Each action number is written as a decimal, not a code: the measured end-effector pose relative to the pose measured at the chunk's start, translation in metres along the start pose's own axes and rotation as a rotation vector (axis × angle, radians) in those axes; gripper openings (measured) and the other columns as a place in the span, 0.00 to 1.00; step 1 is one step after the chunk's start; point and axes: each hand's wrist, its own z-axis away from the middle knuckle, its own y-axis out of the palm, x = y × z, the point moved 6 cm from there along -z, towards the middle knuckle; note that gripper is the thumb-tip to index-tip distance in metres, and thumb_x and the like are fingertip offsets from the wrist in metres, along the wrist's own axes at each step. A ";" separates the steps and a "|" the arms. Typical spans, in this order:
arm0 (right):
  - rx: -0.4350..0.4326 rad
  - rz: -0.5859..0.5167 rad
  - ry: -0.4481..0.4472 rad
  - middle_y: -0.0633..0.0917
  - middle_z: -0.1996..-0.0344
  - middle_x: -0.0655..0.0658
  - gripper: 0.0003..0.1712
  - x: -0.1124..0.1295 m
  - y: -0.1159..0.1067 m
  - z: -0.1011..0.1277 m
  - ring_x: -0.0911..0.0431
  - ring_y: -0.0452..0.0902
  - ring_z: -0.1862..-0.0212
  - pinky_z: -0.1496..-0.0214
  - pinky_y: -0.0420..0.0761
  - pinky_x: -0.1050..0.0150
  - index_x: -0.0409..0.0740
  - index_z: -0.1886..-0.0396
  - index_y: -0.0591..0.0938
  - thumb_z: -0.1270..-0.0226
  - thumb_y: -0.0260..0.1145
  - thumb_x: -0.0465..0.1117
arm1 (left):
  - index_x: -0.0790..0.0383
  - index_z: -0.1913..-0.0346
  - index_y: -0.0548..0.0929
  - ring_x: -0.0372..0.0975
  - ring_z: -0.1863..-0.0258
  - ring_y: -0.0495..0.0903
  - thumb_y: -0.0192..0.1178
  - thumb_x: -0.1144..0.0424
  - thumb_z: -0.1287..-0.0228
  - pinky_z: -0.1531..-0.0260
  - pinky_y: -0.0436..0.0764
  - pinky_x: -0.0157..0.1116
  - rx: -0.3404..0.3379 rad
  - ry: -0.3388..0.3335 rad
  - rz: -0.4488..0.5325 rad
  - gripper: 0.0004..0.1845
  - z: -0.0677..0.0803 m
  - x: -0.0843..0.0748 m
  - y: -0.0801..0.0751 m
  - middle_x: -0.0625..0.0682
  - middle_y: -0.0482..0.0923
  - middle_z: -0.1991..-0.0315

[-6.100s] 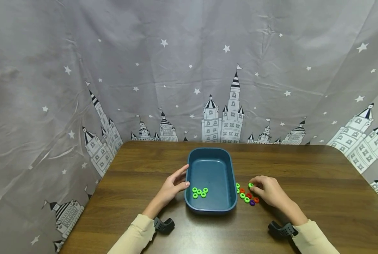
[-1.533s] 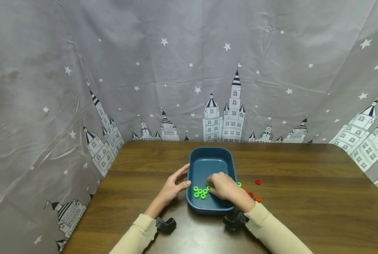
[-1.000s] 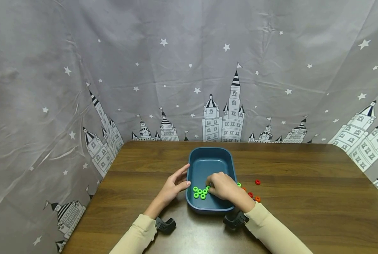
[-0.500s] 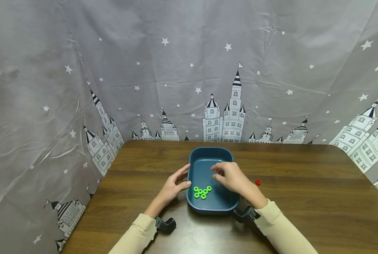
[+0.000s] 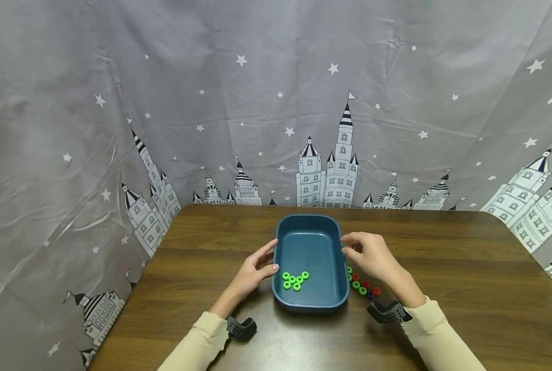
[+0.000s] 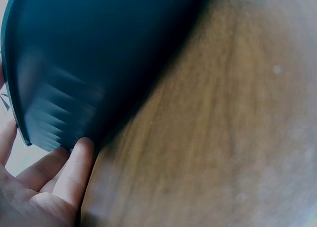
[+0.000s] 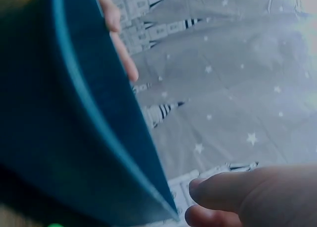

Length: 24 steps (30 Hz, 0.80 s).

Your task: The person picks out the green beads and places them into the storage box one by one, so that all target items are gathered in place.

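Both hands flank the blue tray (image 5: 310, 304)
Left hand (image 5: 253, 270) rests relaxed against its wall; right hand (image 5: 370, 256), empty, loosely spread, could scatter the loose rings (image 5: 362, 286).

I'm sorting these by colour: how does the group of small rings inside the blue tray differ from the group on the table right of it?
The plastic rings inside the blue tray are all green; the plastic rings on the wooden table mix green, red, orange and purple. The tray group lies near the dark blue plastic tray's left wall by the left hand; the table group lies beneath the right hand. Both are small, flat, doughnut-shaped.
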 end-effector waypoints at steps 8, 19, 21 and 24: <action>0.031 0.032 0.023 0.88 0.71 0.47 0.09 -0.023 0.001 0.011 0.62 0.77 0.71 0.69 0.78 0.69 0.36 0.58 0.89 0.37 0.70 0.32 | 0.60 0.20 0.59 0.63 0.29 0.70 0.58 0.69 0.28 0.40 0.83 0.43 -0.013 -0.031 -0.015 0.36 0.000 0.001 0.000 0.71 0.63 0.25; 0.117 0.081 -0.005 0.89 0.71 0.48 0.11 -0.042 0.023 0.019 0.60 0.82 0.68 0.64 0.84 0.62 0.36 0.59 0.89 0.42 0.71 0.31 | 0.59 0.19 0.58 0.63 0.30 0.71 0.59 0.66 0.28 0.41 0.84 0.43 -0.011 -0.031 -0.010 0.37 0.001 0.000 0.000 0.71 0.63 0.25; 0.120 0.088 -0.015 0.89 0.71 0.48 0.11 -0.043 0.024 0.019 0.60 0.83 0.68 0.63 0.85 0.61 0.35 0.59 0.89 0.43 0.71 0.30 | 0.59 0.19 0.58 0.63 0.30 0.71 0.59 0.66 0.28 0.41 0.84 0.42 -0.010 -0.030 -0.010 0.37 0.001 0.000 0.000 0.71 0.63 0.25; 0.133 0.097 -0.034 0.90 0.70 0.48 0.11 -0.045 0.027 0.019 0.58 0.83 0.67 0.62 0.86 0.59 0.35 0.59 0.89 0.43 0.72 0.31 | 0.59 0.20 0.58 0.63 0.30 0.71 0.59 0.66 0.28 0.41 0.84 0.42 -0.010 -0.030 -0.008 0.37 0.000 0.001 -0.001 0.71 0.64 0.26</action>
